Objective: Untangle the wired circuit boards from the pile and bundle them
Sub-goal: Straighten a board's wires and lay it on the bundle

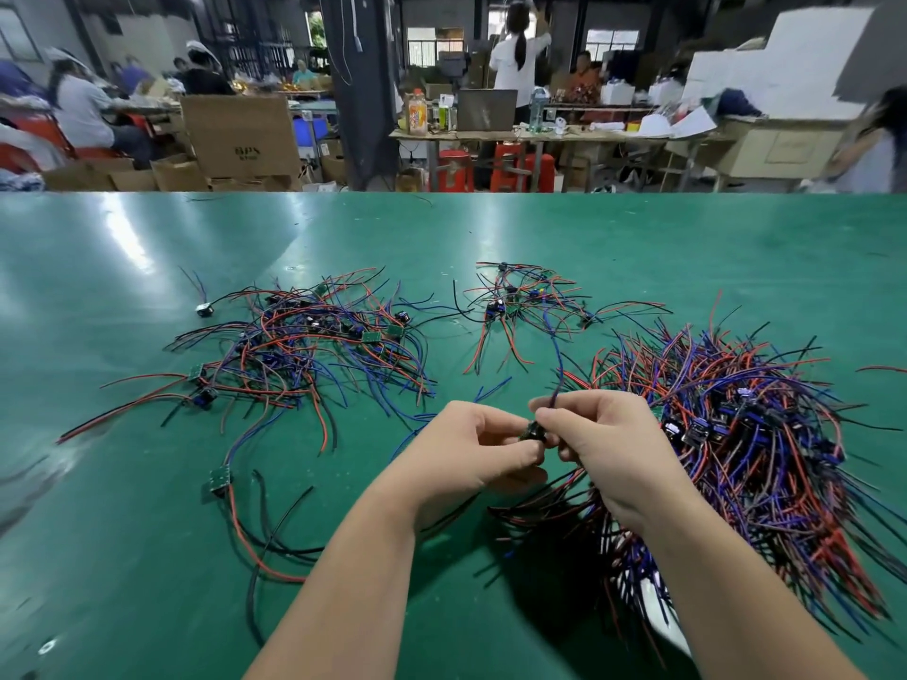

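Board (532,431) is sitting between both hands over the green bench (147,581), nearer its near edge, mostly hidden by fingertips. Left hand (471,444) and right hand (603,444) are both pinching it, fingers curled. Right hand is possibly also nipping its blue wire (557,365), which is running toward the far edge. Tangled pile (314,336) is lying left, small pile (520,301) beyond, dense bundle (736,434) crowding the right forearm.

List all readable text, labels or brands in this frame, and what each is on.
"BPS" (first letter uncertain): printed on the upright cardboard box beyond the green table. A smaller line under it is too blurred to read.
Label on the orange bottle: too blurred to read.
Markings on the circuit boards: too small and blurred to read.
Nothing else is legible.
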`<control>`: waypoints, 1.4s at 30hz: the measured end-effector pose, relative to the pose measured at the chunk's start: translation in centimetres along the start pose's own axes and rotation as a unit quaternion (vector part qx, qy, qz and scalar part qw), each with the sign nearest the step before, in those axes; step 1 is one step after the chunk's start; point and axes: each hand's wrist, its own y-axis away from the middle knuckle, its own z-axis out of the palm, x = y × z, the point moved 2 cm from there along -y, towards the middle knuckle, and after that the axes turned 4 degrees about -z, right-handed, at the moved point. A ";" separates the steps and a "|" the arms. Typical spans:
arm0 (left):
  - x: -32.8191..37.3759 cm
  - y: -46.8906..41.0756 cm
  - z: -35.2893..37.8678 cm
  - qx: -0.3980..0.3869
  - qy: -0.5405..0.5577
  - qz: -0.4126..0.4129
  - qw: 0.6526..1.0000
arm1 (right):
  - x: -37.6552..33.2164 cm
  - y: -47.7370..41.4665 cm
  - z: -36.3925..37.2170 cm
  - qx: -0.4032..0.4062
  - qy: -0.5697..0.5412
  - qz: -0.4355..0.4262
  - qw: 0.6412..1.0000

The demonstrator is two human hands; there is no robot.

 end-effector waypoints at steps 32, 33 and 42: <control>2.7 2.5 -1.4 -0.170 0.223 0.121 0.952 | -2.3 -0.2 -1.5 0.097 -0.394 0.125 0.905; 2.9 2.3 -1.5 -0.131 0.291 0.144 0.937 | -2.1 -0.1 -1.2 0.061 -0.359 0.139 0.921; 2.1 0.1 0.8 0.179 0.249 0.224 0.925 | -2.4 1.6 2.7 -0.065 -0.343 0.074 0.934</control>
